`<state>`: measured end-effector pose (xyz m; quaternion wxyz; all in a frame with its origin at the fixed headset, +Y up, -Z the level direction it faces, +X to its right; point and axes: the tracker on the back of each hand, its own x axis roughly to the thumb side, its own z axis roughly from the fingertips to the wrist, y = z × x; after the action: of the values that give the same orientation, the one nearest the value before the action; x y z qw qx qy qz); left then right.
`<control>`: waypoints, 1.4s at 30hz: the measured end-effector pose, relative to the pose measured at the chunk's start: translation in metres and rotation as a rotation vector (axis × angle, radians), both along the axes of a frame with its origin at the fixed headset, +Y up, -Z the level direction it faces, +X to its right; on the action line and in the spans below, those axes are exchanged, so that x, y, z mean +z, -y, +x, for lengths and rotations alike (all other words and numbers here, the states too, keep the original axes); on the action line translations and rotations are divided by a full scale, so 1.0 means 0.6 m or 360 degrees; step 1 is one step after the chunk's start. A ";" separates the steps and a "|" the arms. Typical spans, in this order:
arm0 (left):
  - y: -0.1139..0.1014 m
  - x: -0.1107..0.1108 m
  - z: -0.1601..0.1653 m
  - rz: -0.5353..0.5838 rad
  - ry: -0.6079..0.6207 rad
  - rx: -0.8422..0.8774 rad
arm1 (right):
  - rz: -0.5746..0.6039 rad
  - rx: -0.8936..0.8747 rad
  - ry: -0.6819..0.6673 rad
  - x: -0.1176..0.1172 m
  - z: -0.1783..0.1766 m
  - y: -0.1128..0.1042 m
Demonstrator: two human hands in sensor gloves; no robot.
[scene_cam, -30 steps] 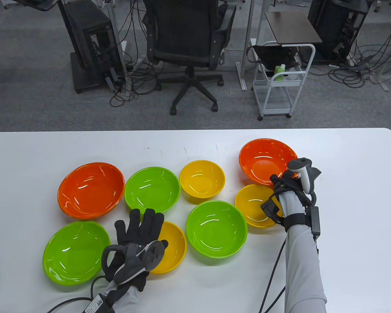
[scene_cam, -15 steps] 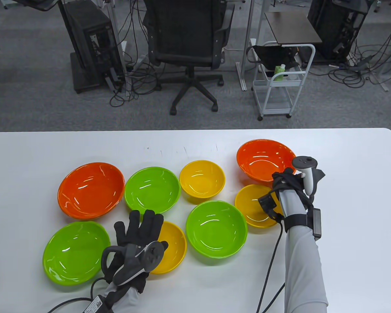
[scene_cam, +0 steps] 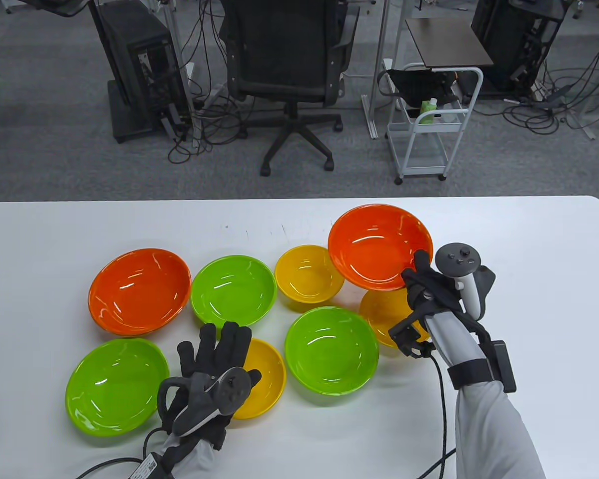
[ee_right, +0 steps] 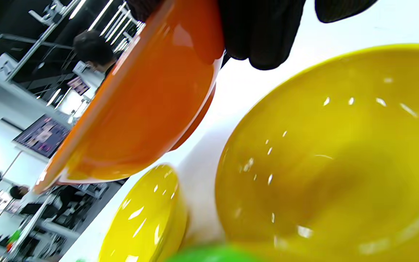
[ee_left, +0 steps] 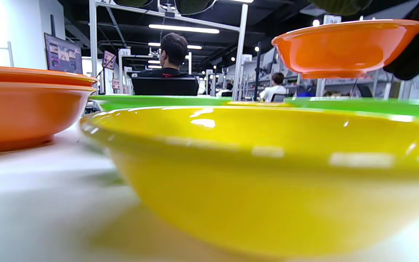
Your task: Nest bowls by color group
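One empty orange bowl [scene_cam: 379, 247] aloft in right fingers [scene_cam: 422, 279]; left fingers [scene_cam: 214, 347] spread, empty-handed.

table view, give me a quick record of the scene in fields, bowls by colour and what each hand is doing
orange bowls: two; one lifted, one on table at left
green bowls: three on table, e.g.
yellow bowls: three on table, e.g.
right hand: grips lifted orange bowl's rim
left hand: fingers spread, over a yellow bowl; contact unclear
nested so far: none
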<state>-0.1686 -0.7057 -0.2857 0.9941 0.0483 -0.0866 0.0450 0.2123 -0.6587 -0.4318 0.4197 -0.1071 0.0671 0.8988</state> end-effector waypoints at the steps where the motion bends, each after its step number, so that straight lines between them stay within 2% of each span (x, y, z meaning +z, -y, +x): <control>1: -0.005 -0.003 0.000 -0.0008 -0.0002 0.0056 | 0.0002 -0.0004 -0.0050 0.012 -0.011 -0.004; 4: -0.034 -0.017 -0.007 -0.0045 -0.0024 0.0314 | 0.0015 -0.0031 -0.0178 0.045 -0.041 -0.013; 10: -0.097 -0.051 -0.035 0.0002 -0.0136 0.0733 | 0.0032 0.0005 -0.0414 0.100 -0.088 -0.017; 11: -0.102 -0.056 -0.037 -0.0023 -0.0150 0.0747 | 0.0037 0.0017 -0.0436 0.106 -0.093 -0.017; 13: -0.108 -0.072 -0.041 -0.0193 -0.0151 0.0750 | 0.0054 0.0053 -0.0498 0.119 -0.105 -0.017; 20: -0.077 -0.098 -0.033 -0.0626 -0.0086 0.0955 | 0.0061 0.0064 -0.0670 0.150 -0.129 -0.003; 25: -0.039 -0.105 -0.017 -0.0773 -0.0011 0.1204 | 0.0020 0.0026 -0.0768 0.160 -0.141 0.009; 26: -0.035 -0.104 -0.013 -0.0787 -0.0013 0.1177 | 0.0032 0.0054 -0.0768 0.162 -0.144 0.011; 29: -0.029 -0.102 -0.008 -0.0757 -0.0008 0.1070 | 0.0055 0.0137 -0.0790 0.165 -0.146 0.014; 34: -0.026 -0.097 -0.009 -0.0669 -0.0005 0.1163 | 0.0085 0.0136 -0.0807 0.173 -0.139 0.015; 39: -0.037 -0.093 -0.020 -0.0574 -0.0049 0.1115 | 0.0165 0.0301 -0.0783 0.188 -0.126 -0.011; 42: -0.046 -0.091 -0.038 -0.0498 -0.0117 0.1142 | 0.0282 0.0427 -0.0713 0.204 -0.115 -0.028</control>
<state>-0.1915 -0.6780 -0.3400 0.9130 -0.0752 -0.0207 0.4004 0.1432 -0.6422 -0.3094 0.2793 0.1235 0.0645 0.9500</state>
